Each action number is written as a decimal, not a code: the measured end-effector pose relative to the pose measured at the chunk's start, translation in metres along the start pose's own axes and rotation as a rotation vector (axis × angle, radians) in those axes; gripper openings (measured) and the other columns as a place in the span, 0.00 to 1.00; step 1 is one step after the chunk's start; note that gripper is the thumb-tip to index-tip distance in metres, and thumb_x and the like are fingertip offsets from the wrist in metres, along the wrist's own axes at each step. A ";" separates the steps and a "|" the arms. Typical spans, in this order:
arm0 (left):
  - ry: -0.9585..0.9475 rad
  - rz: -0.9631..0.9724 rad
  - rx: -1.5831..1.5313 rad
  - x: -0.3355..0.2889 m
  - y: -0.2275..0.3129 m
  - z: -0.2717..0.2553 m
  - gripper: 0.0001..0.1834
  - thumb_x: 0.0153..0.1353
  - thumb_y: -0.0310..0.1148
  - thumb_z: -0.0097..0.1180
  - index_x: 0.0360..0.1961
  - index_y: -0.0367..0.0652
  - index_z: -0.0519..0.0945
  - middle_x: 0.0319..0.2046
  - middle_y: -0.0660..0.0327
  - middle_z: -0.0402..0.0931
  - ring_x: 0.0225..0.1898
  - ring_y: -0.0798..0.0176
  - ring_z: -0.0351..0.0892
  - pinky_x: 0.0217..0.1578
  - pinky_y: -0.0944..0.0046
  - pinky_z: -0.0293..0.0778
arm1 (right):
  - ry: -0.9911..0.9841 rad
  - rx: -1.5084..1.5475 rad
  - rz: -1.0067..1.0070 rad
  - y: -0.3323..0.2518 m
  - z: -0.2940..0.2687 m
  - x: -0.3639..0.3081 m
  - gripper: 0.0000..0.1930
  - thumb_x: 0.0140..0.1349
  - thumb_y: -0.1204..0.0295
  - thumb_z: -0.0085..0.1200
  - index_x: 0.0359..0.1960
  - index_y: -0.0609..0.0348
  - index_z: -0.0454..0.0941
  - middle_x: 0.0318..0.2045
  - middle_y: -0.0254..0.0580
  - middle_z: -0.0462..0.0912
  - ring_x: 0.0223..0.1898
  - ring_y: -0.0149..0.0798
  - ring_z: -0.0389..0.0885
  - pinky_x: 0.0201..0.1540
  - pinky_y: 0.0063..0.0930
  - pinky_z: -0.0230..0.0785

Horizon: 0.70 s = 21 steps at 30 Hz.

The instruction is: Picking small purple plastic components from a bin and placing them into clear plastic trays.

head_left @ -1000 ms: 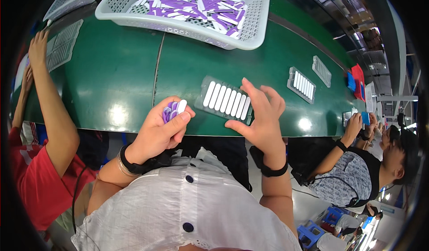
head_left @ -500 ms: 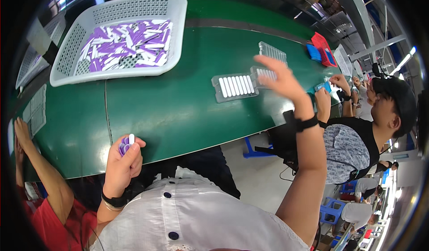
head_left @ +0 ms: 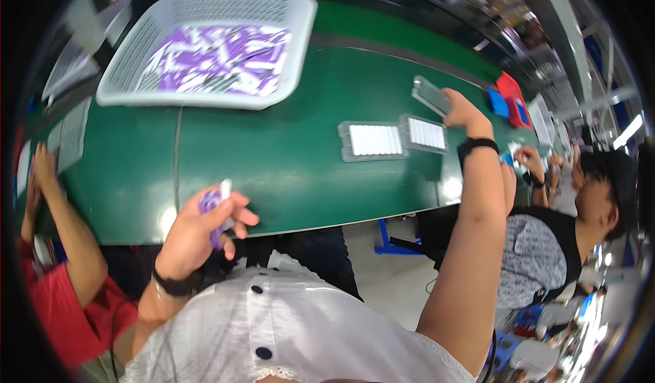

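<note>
Landmark: white basket on the green desk, heaped with loose purple and white pieces. Left hand, on the wearer's side of the basket: thumb clamped over a bundle of purple-and-white sticks, other fingers partly spread. Right hand, well right of the basket: fingers clamped on the near end of a clear tray, held tilted. Right of the basket and nearer the wearer: first filled tray, second filled tray just beside it, both with white strips in rows.
</note>
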<state>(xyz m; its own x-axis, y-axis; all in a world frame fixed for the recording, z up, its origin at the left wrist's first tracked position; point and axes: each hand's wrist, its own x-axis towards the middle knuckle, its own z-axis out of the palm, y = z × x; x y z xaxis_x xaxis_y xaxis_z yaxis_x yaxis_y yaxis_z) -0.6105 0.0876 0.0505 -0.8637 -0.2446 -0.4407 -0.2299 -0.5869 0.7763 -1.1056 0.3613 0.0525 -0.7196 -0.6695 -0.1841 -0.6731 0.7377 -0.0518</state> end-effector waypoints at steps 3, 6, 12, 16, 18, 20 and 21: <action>-0.079 -0.016 0.015 0.013 0.003 0.004 0.13 0.66 0.33 0.50 0.46 0.34 0.72 0.28 0.54 0.79 0.18 0.70 0.72 0.12 0.72 0.66 | 0.023 0.145 0.034 0.029 0.008 -0.016 0.48 0.29 0.78 0.61 0.63 0.60 0.62 0.59 0.52 0.69 0.62 0.47 0.66 0.64 0.30 0.57; -0.098 0.011 0.096 0.010 0.002 0.008 0.15 0.67 0.33 0.48 0.50 0.35 0.68 0.27 0.55 0.79 0.16 0.74 0.66 0.12 0.74 0.62 | 0.156 0.066 0.028 0.017 0.009 -0.019 0.39 0.29 0.76 0.61 0.55 0.62 0.71 0.50 0.52 0.76 0.55 0.47 0.74 0.59 0.31 0.63; -0.113 -0.021 0.019 0.004 -0.008 0.010 0.13 0.68 0.34 0.47 0.47 0.37 0.65 0.26 0.57 0.77 0.16 0.76 0.59 0.13 0.75 0.57 | 0.097 0.175 0.159 0.003 -0.009 -0.043 0.33 0.33 0.74 0.61 0.49 0.69 0.74 0.38 0.43 0.81 0.44 0.36 0.78 0.47 0.26 0.69; -0.156 -0.032 -0.004 0.000 -0.008 0.005 0.12 0.68 0.33 0.47 0.47 0.36 0.69 0.25 0.62 0.75 0.16 0.77 0.58 0.13 0.75 0.54 | 0.163 0.430 0.007 -0.045 -0.031 -0.077 0.31 0.35 0.69 0.60 0.47 0.65 0.76 0.36 0.42 0.80 0.39 0.33 0.78 0.40 0.27 0.71; -0.188 -0.022 0.013 0.000 -0.009 0.003 0.12 0.68 0.33 0.47 0.46 0.36 0.70 0.25 0.63 0.75 0.16 0.78 0.58 0.14 0.75 0.54 | 0.169 0.525 -0.110 -0.130 -0.040 -0.115 0.30 0.36 0.68 0.61 0.47 0.65 0.76 0.37 0.42 0.80 0.36 0.35 0.78 0.38 0.29 0.71; -0.214 -0.015 0.032 0.001 -0.012 0.005 0.11 0.68 0.32 0.47 0.46 0.35 0.72 0.24 0.64 0.75 0.16 0.79 0.58 0.14 0.76 0.54 | 0.265 0.238 -0.307 -0.204 -0.031 -0.141 0.31 0.35 0.67 0.62 0.48 0.64 0.75 0.38 0.42 0.79 0.35 0.40 0.79 0.37 0.31 0.73; -0.192 0.001 0.101 0.001 -0.011 0.009 0.12 0.68 0.32 0.47 0.46 0.35 0.73 0.24 0.65 0.75 0.16 0.79 0.58 0.14 0.76 0.55 | 0.304 0.137 -0.391 -0.229 -0.021 -0.152 0.32 0.35 0.66 0.62 0.48 0.64 0.74 0.39 0.44 0.79 0.35 0.43 0.79 0.36 0.33 0.73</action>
<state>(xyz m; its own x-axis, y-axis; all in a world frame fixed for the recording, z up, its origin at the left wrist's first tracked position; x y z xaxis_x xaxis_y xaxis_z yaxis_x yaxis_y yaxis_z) -0.6127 0.1004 0.0454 -0.9315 -0.0878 -0.3530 -0.2640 -0.5043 0.8222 -0.8461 0.2924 0.1128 -0.4494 -0.8775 0.1676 -0.8879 0.4182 -0.1916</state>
